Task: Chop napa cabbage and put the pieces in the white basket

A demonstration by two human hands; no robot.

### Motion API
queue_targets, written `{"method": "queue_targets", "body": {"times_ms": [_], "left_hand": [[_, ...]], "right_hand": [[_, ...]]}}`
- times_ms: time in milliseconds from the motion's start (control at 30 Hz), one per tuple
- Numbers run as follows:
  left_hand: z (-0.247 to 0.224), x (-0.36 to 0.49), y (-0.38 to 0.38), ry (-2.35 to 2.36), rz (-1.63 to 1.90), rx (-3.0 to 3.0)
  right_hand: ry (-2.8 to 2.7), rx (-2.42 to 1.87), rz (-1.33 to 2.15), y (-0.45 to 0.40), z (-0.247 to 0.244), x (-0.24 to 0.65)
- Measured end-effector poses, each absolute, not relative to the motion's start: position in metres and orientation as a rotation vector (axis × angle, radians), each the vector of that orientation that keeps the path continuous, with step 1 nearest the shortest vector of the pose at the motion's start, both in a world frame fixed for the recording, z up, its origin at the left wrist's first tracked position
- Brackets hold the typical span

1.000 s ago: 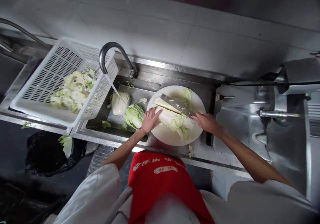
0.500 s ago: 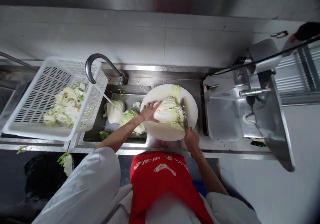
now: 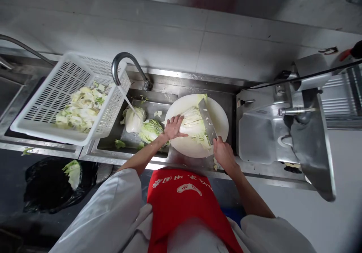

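Note:
On a round white cutting board (image 3: 221,119) lies a napa cabbage (image 3: 192,124), on its side. My left hand (image 3: 173,128) grips its left end, fingers over the top and thumb along the near side. My right hand (image 3: 224,152) is closed round the handle of a cleaver (image 3: 207,121). The blade is at the cabbage's right end, with small white bits stuck to its face. Two more cabbages rest in the sink to the left: a pale one (image 3: 134,120) beneath the running water and a greener one (image 3: 151,131) close to the board.
A faucet (image 3: 124,57) arches over the sink (image 3: 106,143). Left of it stands a white slotted basket (image 3: 49,139) holding cut cabbage. Below the counter, a black bag (image 3: 42,189) has a cabbage leaf on it. To the right is a metal slicing machine (image 3: 309,143). A shelf edge crosses overhead.
The cleaver blade now shows its broad face, tilted, with bits on it; before, it stood nearly edge-on. My left hand stays on the cabbage. The whole view has shifted and turned slightly.

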State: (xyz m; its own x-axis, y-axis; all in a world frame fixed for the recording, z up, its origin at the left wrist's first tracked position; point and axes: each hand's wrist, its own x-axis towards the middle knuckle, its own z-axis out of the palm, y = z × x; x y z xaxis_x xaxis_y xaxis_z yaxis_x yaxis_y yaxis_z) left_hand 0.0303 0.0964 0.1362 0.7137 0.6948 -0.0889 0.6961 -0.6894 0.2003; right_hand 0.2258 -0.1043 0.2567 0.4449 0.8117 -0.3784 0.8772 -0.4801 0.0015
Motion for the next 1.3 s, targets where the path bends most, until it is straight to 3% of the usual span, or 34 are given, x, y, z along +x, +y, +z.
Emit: {"method": "queue_targets", "body": {"times_ms": [300,533,1067,1300], "left_hand": [[0.136,0.028,0.097,1.117,0.027,2.606],[0.145,0.037,0.121,1.090,0.013,2.334],[0.159,0.054,0.160,0.999,0.009,2.491],[0.159,0.046,0.162,0.666,0.162,2.518]], "right_hand": [[1.506,2.400,-0.565,-0.078,0.254,0.220],[1.399,2.628,-0.458,-0.094,0.242,0.242],[1.310,2.866,-0.529,-0.130,0.221,0.249],[1.268,2.868,-0.465,-0.138,0.214,0.262]]}}
